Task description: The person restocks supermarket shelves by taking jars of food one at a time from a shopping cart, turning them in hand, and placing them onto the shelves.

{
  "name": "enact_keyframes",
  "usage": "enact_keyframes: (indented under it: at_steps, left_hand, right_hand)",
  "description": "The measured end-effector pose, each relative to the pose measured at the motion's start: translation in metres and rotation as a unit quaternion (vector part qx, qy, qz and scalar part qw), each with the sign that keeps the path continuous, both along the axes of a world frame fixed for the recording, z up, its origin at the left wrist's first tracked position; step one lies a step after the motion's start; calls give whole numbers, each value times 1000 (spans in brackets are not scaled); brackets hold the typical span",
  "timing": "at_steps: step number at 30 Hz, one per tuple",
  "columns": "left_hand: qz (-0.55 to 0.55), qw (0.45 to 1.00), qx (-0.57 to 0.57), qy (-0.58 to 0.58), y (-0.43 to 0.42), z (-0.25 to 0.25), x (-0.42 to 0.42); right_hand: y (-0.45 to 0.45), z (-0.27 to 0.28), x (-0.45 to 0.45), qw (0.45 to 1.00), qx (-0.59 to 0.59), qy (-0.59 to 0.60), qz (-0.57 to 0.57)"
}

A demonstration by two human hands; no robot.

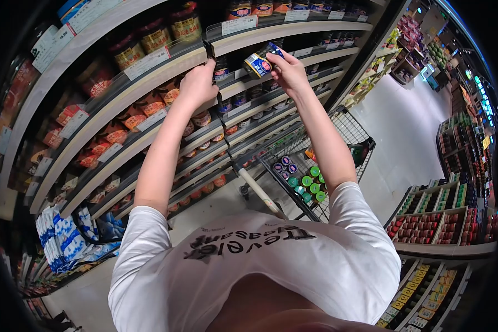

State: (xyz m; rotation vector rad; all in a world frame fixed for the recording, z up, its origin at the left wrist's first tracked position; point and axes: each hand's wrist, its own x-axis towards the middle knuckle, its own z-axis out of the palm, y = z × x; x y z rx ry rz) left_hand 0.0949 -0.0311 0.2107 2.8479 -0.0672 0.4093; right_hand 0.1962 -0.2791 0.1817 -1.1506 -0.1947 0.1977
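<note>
My right hand is closed on a dark jar with a blue and yellow label, held tilted in front of the shelf. My left hand is closed at the edge of the shelf, beside the gap between two shelf sections; what its fingers hold, if anything, is hidden. Just right of it, another dark jar with a blue label stands on the shelf. Rows of similar jars sit farther right on that level and below.
A wire shopping cart with green-lidded jars and purple-lidded jars stands below my right arm. Red-lidded jars line the upper left shelf. Blue and white packages hang at lower left. Display racks stand at right.
</note>
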Motion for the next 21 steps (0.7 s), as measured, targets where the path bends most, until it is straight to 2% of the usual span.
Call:
enact_keyframes:
  at_steps: [9, 12, 15, 21]
  left_hand:
    - [-10, 1000, 1, -2, 2, -3, 2]
    - [-8, 1000, -4, -15, 0, -5, 3]
    - [13, 1000, -11, -2, -3, -2, 2]
    - [33, 999, -14, -22, -12, -3, 0]
  right_hand:
    - [-63, -1, 24, 995, -25, -37, -84]
    - [-85, 1, 48, 988, -23, -42, -147]
    - [-100, 3, 74, 981, 60, -7, -182]
    - [-107, 3, 129, 974, 109, 56, -191]
